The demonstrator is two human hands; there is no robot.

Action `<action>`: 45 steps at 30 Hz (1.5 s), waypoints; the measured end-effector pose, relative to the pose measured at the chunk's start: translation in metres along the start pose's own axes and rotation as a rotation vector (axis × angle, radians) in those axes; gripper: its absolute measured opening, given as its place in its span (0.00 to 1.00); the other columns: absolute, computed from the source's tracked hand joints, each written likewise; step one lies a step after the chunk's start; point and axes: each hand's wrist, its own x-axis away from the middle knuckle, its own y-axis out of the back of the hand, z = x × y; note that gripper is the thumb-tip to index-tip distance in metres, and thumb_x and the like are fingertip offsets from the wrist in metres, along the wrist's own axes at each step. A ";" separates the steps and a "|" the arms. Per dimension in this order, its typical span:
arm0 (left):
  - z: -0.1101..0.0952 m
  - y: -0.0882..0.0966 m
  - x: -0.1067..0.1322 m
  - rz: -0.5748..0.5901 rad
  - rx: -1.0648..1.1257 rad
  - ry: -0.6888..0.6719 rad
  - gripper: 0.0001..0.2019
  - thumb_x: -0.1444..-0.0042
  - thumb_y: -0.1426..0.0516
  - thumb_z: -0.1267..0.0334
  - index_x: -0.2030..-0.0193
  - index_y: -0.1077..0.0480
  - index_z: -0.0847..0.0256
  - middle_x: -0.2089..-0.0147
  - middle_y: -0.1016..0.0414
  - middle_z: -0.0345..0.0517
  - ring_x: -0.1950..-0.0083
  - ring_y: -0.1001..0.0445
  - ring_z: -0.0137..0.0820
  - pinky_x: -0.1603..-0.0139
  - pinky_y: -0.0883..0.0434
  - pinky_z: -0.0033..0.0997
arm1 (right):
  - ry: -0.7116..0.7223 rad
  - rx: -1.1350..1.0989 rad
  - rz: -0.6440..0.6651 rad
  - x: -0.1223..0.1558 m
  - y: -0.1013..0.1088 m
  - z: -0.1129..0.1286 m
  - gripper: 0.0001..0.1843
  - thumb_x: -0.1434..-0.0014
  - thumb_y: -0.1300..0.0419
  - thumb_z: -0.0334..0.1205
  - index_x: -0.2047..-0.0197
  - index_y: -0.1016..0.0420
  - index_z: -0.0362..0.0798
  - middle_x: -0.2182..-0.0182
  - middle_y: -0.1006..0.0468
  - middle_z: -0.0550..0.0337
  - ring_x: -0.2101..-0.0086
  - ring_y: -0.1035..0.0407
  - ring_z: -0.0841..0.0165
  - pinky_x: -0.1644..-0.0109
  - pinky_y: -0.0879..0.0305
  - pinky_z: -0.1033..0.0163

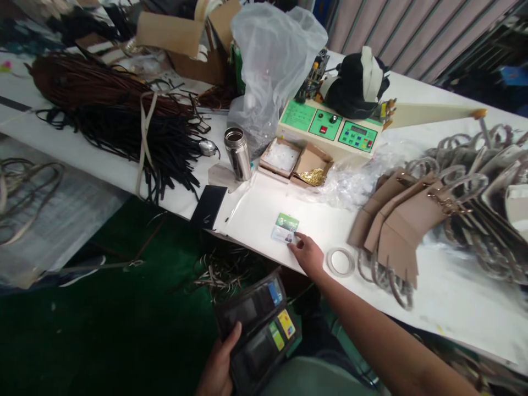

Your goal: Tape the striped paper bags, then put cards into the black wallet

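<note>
My left hand point(218, 363) holds an open dark wallet point(251, 335) below the table edge, its thumb lying over the inner side. Several cards show in the wallet's slots, among them a blue card point(274, 294), a yellow card point(286, 324) and a green one point(276, 336). On the white table, my right hand point(307, 253) has its thumb and index finger at the lower right corner of a green and white photo card point(285, 227). That card lies flat on the tabletop. A roll of clear tape point(340, 262) sits just right of this hand.
Behind the card stand an open steel flask point(238, 154), a box of gold-coloured bits point(312, 171) and a machine with green panels point(329, 129). Brown bag pieces with handles point(398, 225) cover the right side. Bundled black straps point(136, 146) lie at left, near a black flat object point(209, 206).
</note>
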 end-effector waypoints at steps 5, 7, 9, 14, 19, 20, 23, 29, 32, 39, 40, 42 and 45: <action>-0.004 0.002 -0.008 0.052 -0.050 0.010 0.32 0.43 0.34 0.65 0.32 0.35 0.63 0.44 0.19 0.59 0.41 0.23 0.55 0.40 0.25 0.59 | 0.023 -0.008 0.000 -0.003 -0.001 -0.001 0.19 0.41 0.36 0.51 0.47 0.24 0.58 0.62 0.22 0.65 0.62 0.27 0.67 0.62 0.40 0.62; -0.005 0.004 -0.009 0.041 -0.063 0.004 0.32 0.43 0.34 0.65 0.32 0.35 0.63 0.45 0.18 0.59 0.42 0.23 0.54 0.40 0.24 0.58 | 0.025 -0.001 0.009 -0.004 0.001 0.000 0.22 0.41 0.36 0.50 0.44 0.26 0.59 0.60 0.23 0.64 0.62 0.28 0.66 0.63 0.40 0.62; -0.003 0.005 -0.010 0.031 -0.070 0.012 0.32 0.43 0.34 0.65 0.32 0.35 0.63 0.44 0.18 0.59 0.42 0.22 0.54 0.41 0.23 0.58 | 0.041 0.019 0.029 -0.006 0.003 0.000 0.25 0.41 0.37 0.49 0.40 0.29 0.61 0.59 0.23 0.63 0.62 0.28 0.65 0.64 0.40 0.61; 0.003 0.002 -0.004 -0.008 -0.092 -0.028 0.34 0.42 0.34 0.64 0.30 0.38 0.61 0.43 0.19 0.59 0.42 0.22 0.54 0.42 0.23 0.57 | 0.067 -0.001 0.046 -0.009 0.007 -0.003 0.22 0.41 0.36 0.49 0.43 0.28 0.61 0.58 0.23 0.63 0.61 0.28 0.64 0.64 0.41 0.62; 0.015 -0.006 0.004 -0.021 -0.107 -0.059 0.34 0.42 0.35 0.63 0.30 0.39 0.60 0.42 0.20 0.59 0.41 0.22 0.53 0.41 0.23 0.57 | 0.057 -0.172 0.011 -0.006 0.007 -0.011 0.20 0.45 0.35 0.43 0.48 0.29 0.57 0.54 0.24 0.62 0.61 0.29 0.65 0.61 0.40 0.61; 0.017 -0.007 0.006 -0.029 -0.111 -0.068 0.34 0.42 0.35 0.62 0.29 0.39 0.60 0.42 0.20 0.58 0.42 0.22 0.53 0.41 0.23 0.57 | 0.049 -0.239 0.015 -0.005 0.007 -0.012 0.19 0.45 0.35 0.42 0.50 0.29 0.57 0.54 0.23 0.62 0.61 0.29 0.65 0.60 0.39 0.60; 0.024 -0.013 0.011 -0.050 -0.122 -0.104 0.34 0.42 0.34 0.61 0.30 0.38 0.60 0.42 0.20 0.59 0.43 0.21 0.53 0.41 0.23 0.58 | 0.008 -0.458 0.059 -0.004 0.011 -0.017 0.13 0.46 0.36 0.41 0.56 0.27 0.55 0.62 0.22 0.63 0.64 0.29 0.65 0.56 0.36 0.58; 0.033 -0.036 0.026 -0.051 -0.125 -0.165 0.30 0.39 0.37 0.59 0.32 0.35 0.63 0.44 0.19 0.60 0.43 0.21 0.54 0.39 0.25 0.59 | 0.013 -0.758 0.186 0.012 0.064 -0.019 0.14 0.43 0.40 0.48 0.58 0.28 0.48 0.67 0.21 0.59 0.66 0.26 0.65 0.60 0.29 0.58; 0.033 -0.053 0.041 0.029 -0.133 -0.224 0.28 0.39 0.37 0.60 0.32 0.34 0.64 0.44 0.19 0.60 0.42 0.22 0.54 0.38 0.25 0.58 | 0.020 -0.978 0.255 0.041 0.118 -0.017 0.17 0.44 0.37 0.50 0.56 0.28 0.47 0.68 0.21 0.60 0.68 0.27 0.66 0.64 0.28 0.60; 0.040 -0.094 0.084 0.243 -0.175 -0.285 0.28 0.41 0.35 0.63 0.35 0.32 0.65 0.43 0.19 0.59 0.39 0.24 0.53 0.37 0.26 0.56 | 0.102 -1.048 0.315 0.112 0.225 -0.014 0.17 0.46 0.31 0.49 0.59 0.25 0.48 0.71 0.22 0.62 0.74 0.31 0.70 0.69 0.31 0.62; 0.043 -0.099 0.088 0.274 -0.186 -0.302 0.28 0.41 0.35 0.63 0.35 0.31 0.66 0.43 0.19 0.59 0.39 0.24 0.53 0.36 0.26 0.55 | 0.108 -1.031 0.296 0.118 0.233 -0.014 0.17 0.46 0.31 0.50 0.59 0.25 0.48 0.71 0.22 0.62 0.74 0.31 0.70 0.69 0.31 0.62; 0.051 -0.109 0.096 0.325 -0.196 -0.338 0.27 0.42 0.34 0.63 0.36 0.30 0.67 0.44 0.19 0.59 0.39 0.24 0.52 0.35 0.27 0.52 | 0.120 -0.998 0.260 0.125 0.244 -0.017 0.18 0.47 0.31 0.52 0.60 0.25 0.48 0.73 0.23 0.63 0.75 0.32 0.70 0.70 0.31 0.62; 0.063 -0.122 0.104 0.390 -0.196 -0.364 0.26 0.43 0.34 0.64 0.37 0.29 0.66 0.44 0.18 0.58 0.39 0.24 0.51 0.33 0.28 0.51 | 0.147 -0.951 0.243 0.133 0.253 -0.025 0.19 0.47 0.31 0.53 0.60 0.24 0.48 0.73 0.23 0.62 0.75 0.34 0.70 0.71 0.33 0.62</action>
